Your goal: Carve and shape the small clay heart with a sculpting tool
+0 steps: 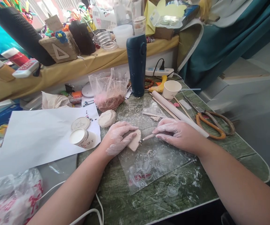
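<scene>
My left hand (119, 137), dusted white, holds a flat pale clay piece (135, 144) with thumb and fingers over its left side, hiding part of it. Between the fingers of my right hand (178, 132) is a slim clay modelling tool (149, 137), its dark tip touching the piece's right edge. Under the work lies a clear plastic sheet (163, 167), smeared with white powder. Just beyond my left hand rests a rounded lump of pale clay (107, 118). A clay disc (80, 123) marked with a star sits on white paper (41, 134) beside a tilted-looking paper cup (84, 139).
A tall blue bottle (137, 65) stands behind the work, next to a plastic bag of reddish clay (109, 97). To the right lie a rolling pin (180, 114), thin sticks, orange-handled scissors (211, 126) and a second paper cup (172, 89). A white cable (99, 203) crosses near my left forearm.
</scene>
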`<move>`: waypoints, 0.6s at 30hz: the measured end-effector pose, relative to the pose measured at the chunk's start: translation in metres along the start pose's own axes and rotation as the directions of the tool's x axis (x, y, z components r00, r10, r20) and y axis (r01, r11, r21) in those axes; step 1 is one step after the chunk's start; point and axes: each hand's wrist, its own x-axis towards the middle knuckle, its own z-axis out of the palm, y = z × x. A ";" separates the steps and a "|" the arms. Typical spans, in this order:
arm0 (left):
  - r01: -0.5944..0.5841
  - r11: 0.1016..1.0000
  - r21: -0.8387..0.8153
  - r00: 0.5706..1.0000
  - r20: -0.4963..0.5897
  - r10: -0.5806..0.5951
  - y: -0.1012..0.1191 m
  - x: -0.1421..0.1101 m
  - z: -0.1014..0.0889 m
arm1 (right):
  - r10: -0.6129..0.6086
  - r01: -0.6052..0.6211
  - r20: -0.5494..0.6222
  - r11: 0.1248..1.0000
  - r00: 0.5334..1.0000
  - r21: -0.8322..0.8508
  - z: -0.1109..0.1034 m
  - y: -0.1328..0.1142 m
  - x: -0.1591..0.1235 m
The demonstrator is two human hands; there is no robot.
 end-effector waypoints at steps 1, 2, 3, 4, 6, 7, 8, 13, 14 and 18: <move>0.000 1.000 0.000 1.000 -0.001 0.000 0.000 0.000 0.000 | 0.003 -0.003 0.001 1.000 1.000 0.001 0.000 -0.001 0.000; 0.001 1.000 0.000 1.000 -0.001 -0.001 0.000 0.000 0.000 | 0.006 -0.006 0.003 1.000 1.000 0.002 0.000 -0.001 0.000; 0.004 1.000 0.001 1.000 -0.003 -0.004 0.000 0.000 0.000 | 0.007 -0.007 0.006 1.000 1.000 0.004 0.000 -0.002 0.000; 0.007 1.000 0.002 1.000 -0.005 -0.007 0.000 -0.001 0.000 | 0.007 -0.007 0.010 1.000 1.000 0.004 0.000 -0.002 0.000; 0.014 1.000 0.007 1.000 -0.006 -0.014 0.000 -0.001 0.000 | 0.006 -0.007 0.021 1.000 1.000 0.005 0.001 -0.003 0.000; 0.015 1.000 0.009 1.000 -0.006 -0.015 0.000 -0.001 0.000 | 0.005 -0.005 0.026 1.000 1.000 0.005 0.001 -0.003 0.000; 0.014 1.000 0.010 1.000 -0.006 -0.014 0.000 -0.001 0.000 | 0.004 -0.004 0.029 1.000 1.000 0.006 0.001 -0.003 0.000; 0.004 1.000 0.008 1.000 -0.008 -0.004 -0.002 -0.001 0.000 | -0.001 0.001 0.034 1.000 0.999 0.010 0.001 -0.003 0.001; 0.003 1.000 0.007 1.000 -0.004 -0.003 -0.002 -0.001 0.000 | -0.001 0.001 0.040 1.000 0.999 0.012 0.001 -0.003 0.001; 0.004 1.000 0.006 1.000 0.001 -0.004 -0.002 -0.001 0.000 | -0.003 0.002 0.077 1.000 0.997 0.012 0.004 -0.006 0.001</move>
